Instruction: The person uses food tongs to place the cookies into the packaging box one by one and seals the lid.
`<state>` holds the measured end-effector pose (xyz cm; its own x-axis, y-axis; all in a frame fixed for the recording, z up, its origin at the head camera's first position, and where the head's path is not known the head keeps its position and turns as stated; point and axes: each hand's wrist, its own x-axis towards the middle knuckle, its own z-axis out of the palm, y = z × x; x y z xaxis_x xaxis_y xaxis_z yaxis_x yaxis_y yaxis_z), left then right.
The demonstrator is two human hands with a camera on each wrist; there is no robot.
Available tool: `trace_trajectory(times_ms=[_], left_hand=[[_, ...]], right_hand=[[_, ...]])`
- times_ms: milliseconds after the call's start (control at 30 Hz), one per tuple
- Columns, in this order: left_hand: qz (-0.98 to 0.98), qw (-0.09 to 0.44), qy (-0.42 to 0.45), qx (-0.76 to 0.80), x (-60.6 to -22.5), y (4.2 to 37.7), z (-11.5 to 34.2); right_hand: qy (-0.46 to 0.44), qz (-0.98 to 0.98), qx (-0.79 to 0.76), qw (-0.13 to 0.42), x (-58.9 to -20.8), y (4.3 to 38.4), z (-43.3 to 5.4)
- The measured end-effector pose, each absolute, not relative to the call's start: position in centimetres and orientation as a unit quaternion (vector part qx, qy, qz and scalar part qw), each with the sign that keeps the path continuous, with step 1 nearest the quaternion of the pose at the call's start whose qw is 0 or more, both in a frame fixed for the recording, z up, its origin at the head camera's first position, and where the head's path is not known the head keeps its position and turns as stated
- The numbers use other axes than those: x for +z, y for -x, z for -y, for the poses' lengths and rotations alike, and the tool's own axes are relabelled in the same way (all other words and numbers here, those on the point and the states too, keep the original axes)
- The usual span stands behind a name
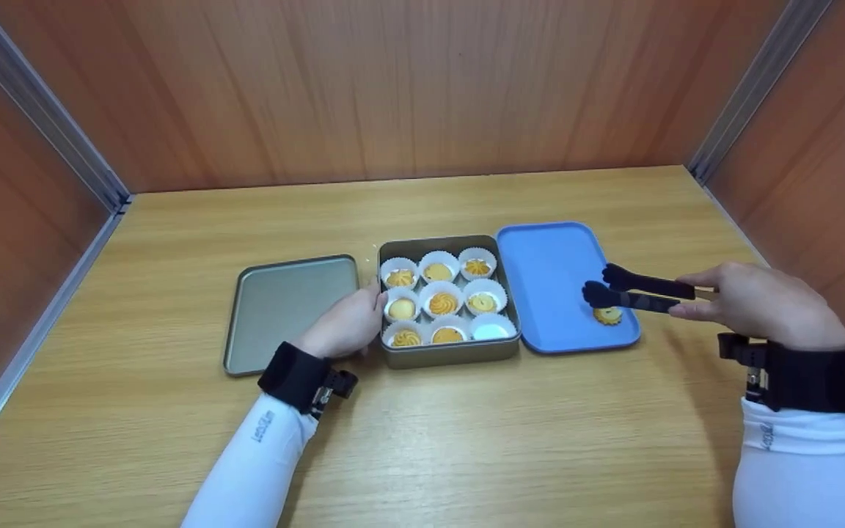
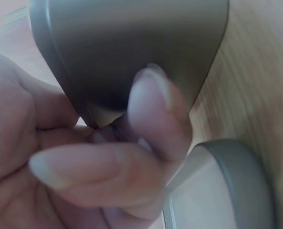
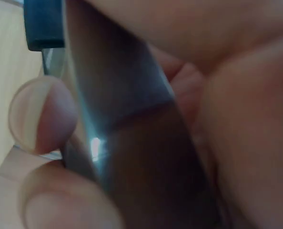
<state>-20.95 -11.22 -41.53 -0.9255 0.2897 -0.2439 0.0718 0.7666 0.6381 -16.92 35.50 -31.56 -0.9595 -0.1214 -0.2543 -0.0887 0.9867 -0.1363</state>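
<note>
Left hand (image 1: 345, 323) touches tin (image 1: 452, 356); right hand (image 1: 774, 302) grips tongs (image 1: 631, 300).

2 arms (image 1: 254, 462) outstretched, left grip (image 1: 343, 321) with bent fingers (image 2: 156, 109), right grip (image 1: 774, 302) pinching

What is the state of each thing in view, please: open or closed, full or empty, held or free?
Tin: open
Lid: off, lying flat
Eight paper cups: each holding a cookie
Front-right cup: empty
Tray: flat, bearing one loose cookie
Tongs: tips apart, held by right hand
Left hand: touching the tin's side
</note>
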Motion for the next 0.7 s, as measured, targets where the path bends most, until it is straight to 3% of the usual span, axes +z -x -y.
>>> trace_trajectory(times_ms=[700], left_hand=[[-0.921, 0.166, -0.089, 0.341, -41.6, 20.8, 11.2]], right_hand=[[0.026, -0.983, -0.050, 0.172, -31.5, 15.6, -34.8]])
